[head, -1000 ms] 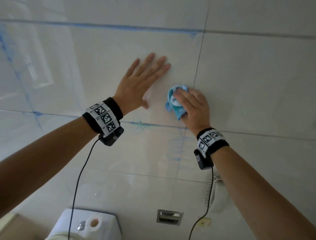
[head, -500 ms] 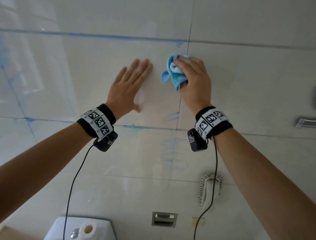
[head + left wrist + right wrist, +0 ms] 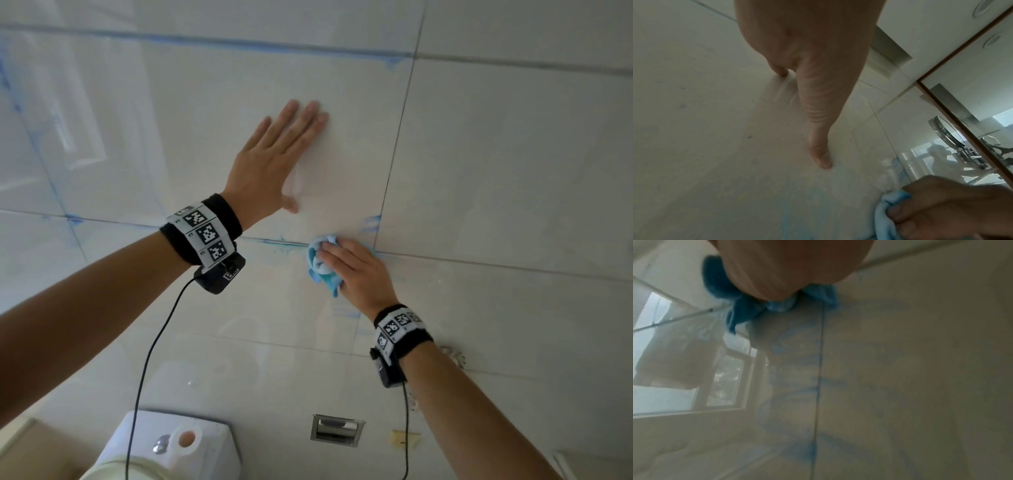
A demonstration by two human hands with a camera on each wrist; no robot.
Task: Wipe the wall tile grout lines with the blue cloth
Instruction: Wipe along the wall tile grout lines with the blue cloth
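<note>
Glossy pale wall tiles (image 3: 496, 164) fill my view, crossed by thin grout lines (image 3: 394, 161), several of them smeared with blue streaks. Below, I can see a white toilet cistern (image 3: 202, 442) with a roll of white paper (image 3: 186, 439) on its lid, and a small steel recessed fitting (image 3: 336, 430) set in the wall. A wood-framed mirror (image 3: 972, 104) shows at the edge of the left wrist view. Something white and coiled sits behind my right forearm, too hidden to name. The right wrist view is soft and dim, and my palm covers most of the cloth there.

My left hand (image 3: 274, 161) lies flat on the tile, fingers (image 3: 291, 120) straight and together, thumb out to the side, holding nothing. My right hand (image 3: 356, 270) is lower, at the crossing of the horizontal and vertical grout lines, its fingers curled over the bunched light-blue cloth (image 3: 320, 263) and pressing it against the wall. Folds of the cloth stick out past my fingertips and below my palm (image 3: 735, 311).
</note>
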